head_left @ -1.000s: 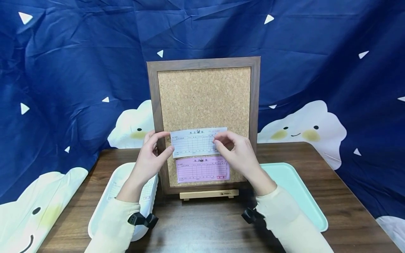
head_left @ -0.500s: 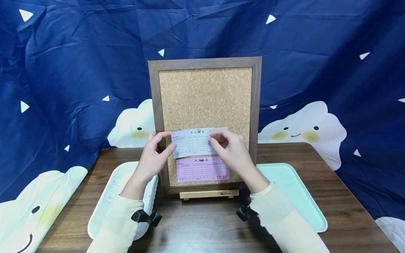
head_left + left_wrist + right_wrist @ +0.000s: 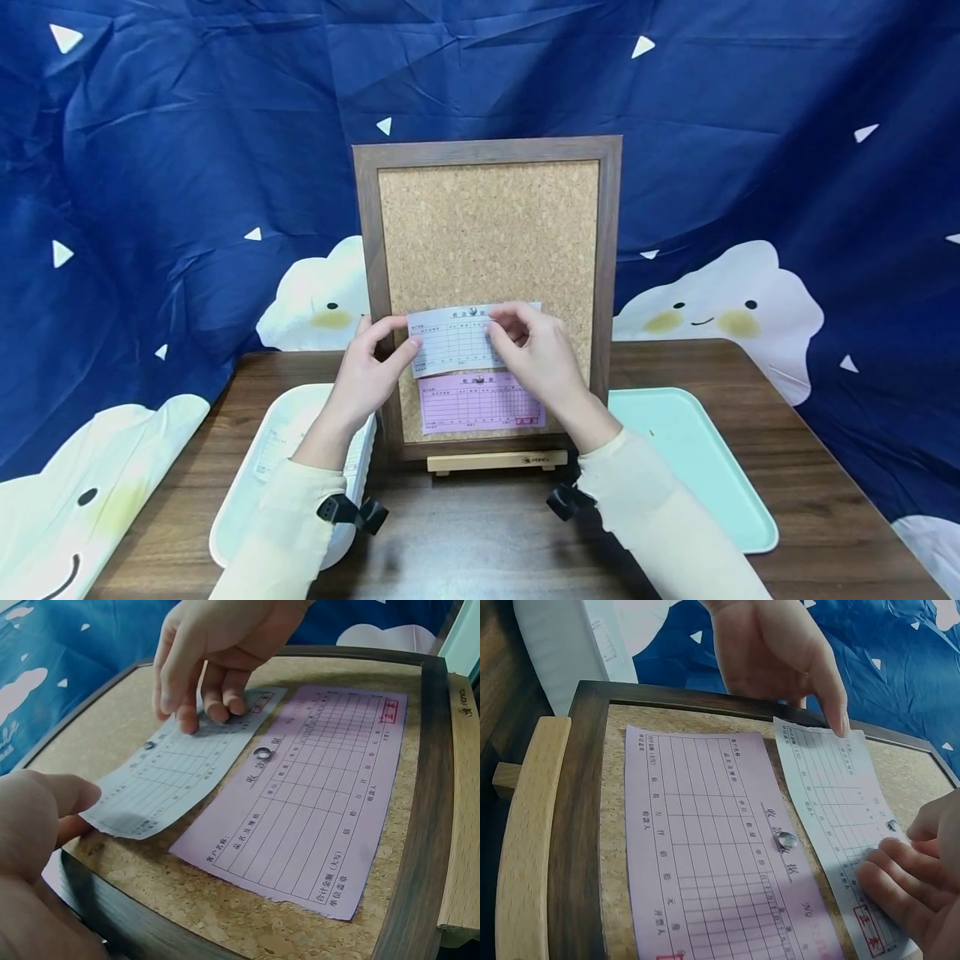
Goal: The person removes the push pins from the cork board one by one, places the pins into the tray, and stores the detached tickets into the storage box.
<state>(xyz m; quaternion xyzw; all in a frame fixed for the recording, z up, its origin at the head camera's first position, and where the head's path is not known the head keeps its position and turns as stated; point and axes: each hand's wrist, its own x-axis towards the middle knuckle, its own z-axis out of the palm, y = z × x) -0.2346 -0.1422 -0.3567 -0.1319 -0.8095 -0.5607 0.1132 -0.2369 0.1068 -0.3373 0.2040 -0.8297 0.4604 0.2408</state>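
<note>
A pale blue receipt slip (image 3: 450, 343) is fixed on the corkboard (image 3: 487, 233) by a silver pushpin (image 3: 473, 312). My left hand (image 3: 365, 367) pinches the slip's left edge, thumb in front and a finger behind it in the left wrist view. Over the slip's right part lies my right hand (image 3: 543, 354), its bent fingers touching the paper and its thumb and index finger just right of the pushpin. Directly below, a pink receipt slip (image 3: 461, 404) hangs under its own silver pushpin (image 3: 787, 841). The blue slip's left end bows slightly off the cork.
The brown-framed board leans on a wooden stand (image 3: 497, 460) on a dark wood table (image 3: 450, 533). At left, a white tray (image 3: 232, 508) holds printed slips (image 3: 270, 454), partly behind the left arm. A mint tray (image 3: 693, 442) lies at right with a tiny brownish item (image 3: 652, 433).
My right hand has slid left across the blue slip toward its pushpin. The left hand stays at the slip's left edge with only slight movement.
</note>
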